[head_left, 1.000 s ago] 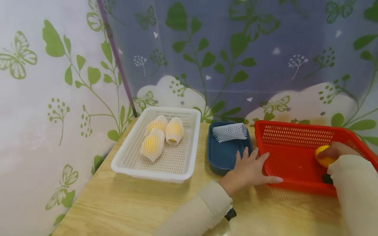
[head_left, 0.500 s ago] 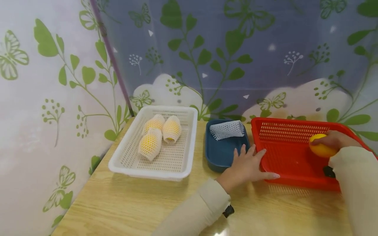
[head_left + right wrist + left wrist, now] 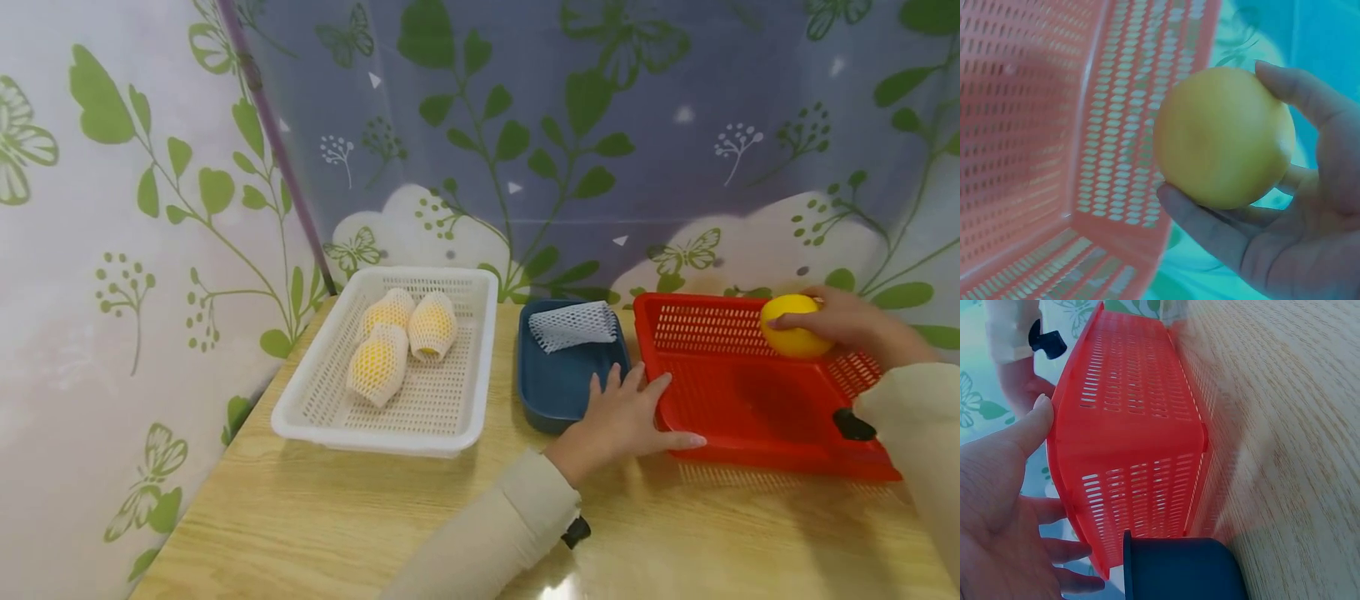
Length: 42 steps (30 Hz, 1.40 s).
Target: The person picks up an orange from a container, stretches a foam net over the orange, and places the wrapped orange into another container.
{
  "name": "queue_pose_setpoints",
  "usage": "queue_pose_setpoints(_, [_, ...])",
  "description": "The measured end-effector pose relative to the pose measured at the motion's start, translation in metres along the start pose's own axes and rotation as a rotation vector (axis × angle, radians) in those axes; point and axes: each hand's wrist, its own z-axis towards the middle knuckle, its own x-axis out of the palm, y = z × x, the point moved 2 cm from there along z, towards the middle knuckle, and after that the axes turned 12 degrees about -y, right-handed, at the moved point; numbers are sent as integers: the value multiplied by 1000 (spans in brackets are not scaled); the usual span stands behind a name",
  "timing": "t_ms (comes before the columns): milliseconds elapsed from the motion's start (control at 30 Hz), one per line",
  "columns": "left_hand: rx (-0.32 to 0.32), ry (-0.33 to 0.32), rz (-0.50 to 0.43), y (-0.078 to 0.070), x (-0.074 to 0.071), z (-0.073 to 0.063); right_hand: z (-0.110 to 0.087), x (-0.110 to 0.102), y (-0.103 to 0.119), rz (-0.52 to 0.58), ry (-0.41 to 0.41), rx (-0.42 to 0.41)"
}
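My right hand grips a smooth, round yellow fruit above the back right part of a red slotted basket. In the right wrist view, thumb and fingers curl round the fruit, which is off the basket floor. My left hand lies with fingers spread at the basket's near left corner. In the left wrist view its thumb touches the red rim, and the other fingers reach along that rim. Just left of it stands a dark blue tub with a white foam net sleeve inside.
A white slotted basket on the left holds three yellow fruits in foam nets. All the containers stand on a light wooden table. Behind it hangs a curtain printed with leaves and butterflies.
My right hand has lifted the yellow fruit from the red basket's floor, up towards its back rim. The left hand keeps its place at the basket corner. The head view has shifted slightly.
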Motion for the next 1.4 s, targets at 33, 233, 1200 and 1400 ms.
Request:
queue_pose_setpoints(33, [1,1,-2,0,0,0,-1,-1,4,-28,-14,-21])
queue_pose_setpoints(233, [-10,18,-27,4,-1,0,-13,0,32,-104,-93,-147])
queue_pose_setpoints(1200, [93,-202,-993,29,-50,-15,-101,87,119,391,-412,-585])
queue_pose_setpoints(1400, [113,-166,-1041,39,-64,-34,-118,102,141,449,-395,-676])
